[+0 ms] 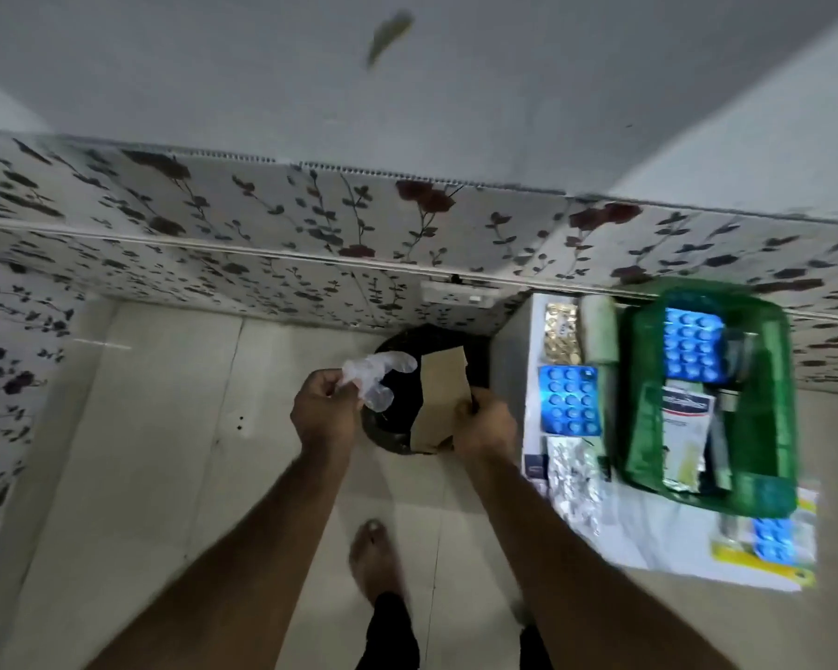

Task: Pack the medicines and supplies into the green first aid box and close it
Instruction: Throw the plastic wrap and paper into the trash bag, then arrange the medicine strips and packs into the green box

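Note:
My left hand (322,413) pinches a clear plastic glove (373,374) over a round black bin (397,379) on the floor. My right hand (487,423) grips a brown paper packet (443,394) above the same bin. To the right, the green first aid box (775,403) stands open on a white table (649,534). Inside it lie a blue blister pack (693,345) and a white sachet (683,427). Beside the box lie a gold blister strip (562,331), a blue blister pack (572,401), a silver foil strip (576,476) and a white roll (599,331).
A floral-tiled wall (262,224) runs behind the bin, with a white socket (458,295) on it. My bare foot (373,558) stands on pale floor tiles. More blue blisters and a yellow packet (775,544) lie at the table's near right corner.

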